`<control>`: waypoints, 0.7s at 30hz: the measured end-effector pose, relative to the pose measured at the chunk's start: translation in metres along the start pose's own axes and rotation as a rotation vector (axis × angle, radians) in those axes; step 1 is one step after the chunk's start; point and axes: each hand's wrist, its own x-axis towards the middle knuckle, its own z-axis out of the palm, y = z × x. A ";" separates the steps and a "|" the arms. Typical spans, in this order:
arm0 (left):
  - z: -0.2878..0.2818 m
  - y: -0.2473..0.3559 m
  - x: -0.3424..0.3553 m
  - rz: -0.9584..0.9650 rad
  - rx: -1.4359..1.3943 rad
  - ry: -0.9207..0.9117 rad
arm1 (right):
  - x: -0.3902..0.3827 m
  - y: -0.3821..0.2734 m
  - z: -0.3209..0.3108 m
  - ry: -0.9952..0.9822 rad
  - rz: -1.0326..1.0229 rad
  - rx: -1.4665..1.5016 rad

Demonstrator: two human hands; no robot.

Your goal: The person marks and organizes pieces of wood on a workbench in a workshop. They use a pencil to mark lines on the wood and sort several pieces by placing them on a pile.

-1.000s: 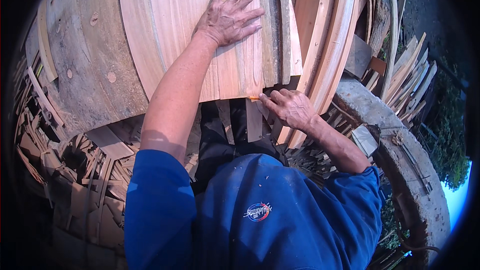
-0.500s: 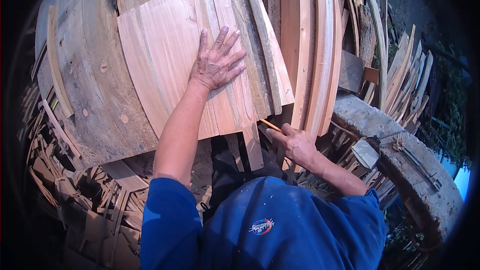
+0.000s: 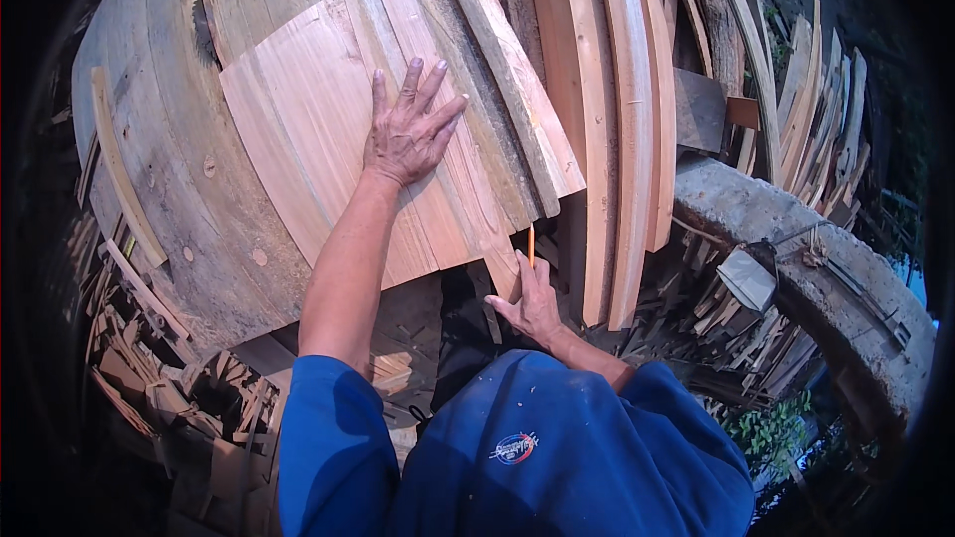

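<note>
My left hand (image 3: 410, 134) lies flat with fingers spread, pressing on a narrow pale plank (image 3: 398, 30) and the wide light wooden panel (image 3: 293, 119) beside it. Lower and to the right, my right hand (image 3: 535, 306) has an orange pencil (image 3: 531, 245) between its fingers, point upward. Its thumb sticks out to the left, by a narrow wood strip (image 3: 503, 276) that juts past the panel's near edge. The pencil's tip is close to the near end of a rough-edged board (image 3: 502, 99); whether it touches is hard to tell.
A toothed saw blade (image 3: 204, 28) pokes up through the weathered plank bench (image 3: 174, 129), left of the panel. Long thick boards (image 3: 592, 129) stand at the right. Beyond them is a curved concrete ledge (image 3: 736, 189). Scrap wood (image 3: 179, 398) is heaped at lower left.
My right hand has swung left and turned, its thumb now out and the pencil pointing upward instead of leftward. My left hand stays flat on the wood. The view has shifted slightly.
</note>
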 end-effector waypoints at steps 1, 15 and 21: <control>0.000 0.000 0.000 0.004 0.016 0.005 | -0.001 0.001 0.005 0.008 0.027 -0.002; 0.005 -0.006 -0.002 -0.026 -0.049 0.051 | 0.006 0.020 -0.028 0.307 0.024 0.109; -0.002 -0.001 0.003 -0.037 -0.014 -0.009 | 0.036 0.114 -0.101 0.556 0.179 -0.214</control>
